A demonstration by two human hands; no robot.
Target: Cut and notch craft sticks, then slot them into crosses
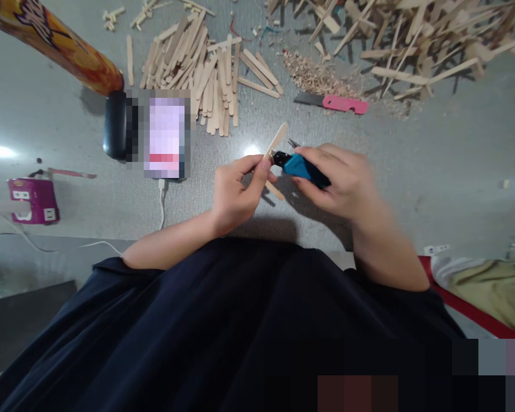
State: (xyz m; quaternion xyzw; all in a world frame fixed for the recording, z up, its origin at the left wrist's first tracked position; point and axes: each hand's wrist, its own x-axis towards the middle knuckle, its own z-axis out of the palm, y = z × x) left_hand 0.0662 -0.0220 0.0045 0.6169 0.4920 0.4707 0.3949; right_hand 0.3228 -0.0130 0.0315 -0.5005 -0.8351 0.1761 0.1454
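My left hand [240,191] pinches a wooden craft stick [277,139] between thumb and fingers; the stick slants up to the right. Below the thumb, a second stick end [275,190] points down to the right, its upper part hidden by the fingers. My right hand [339,180] is closed around a blue-and-black hand tool [298,166]. The tool's dark nose and small metal tip meet the craft stick beside my left thumb. A thin forked metal piece [292,143] shows by my right index finger; what it belongs to is unclear.
Beyond my hands lie a pile of craft sticks [217,86], wood shavings [317,74], a pink-handled blade [345,104] and a heap of stick pieces [395,46]. Left are a phone [166,134] with a cable, a black case [115,126], an orange canister [77,54] and a purple power socket [33,200].
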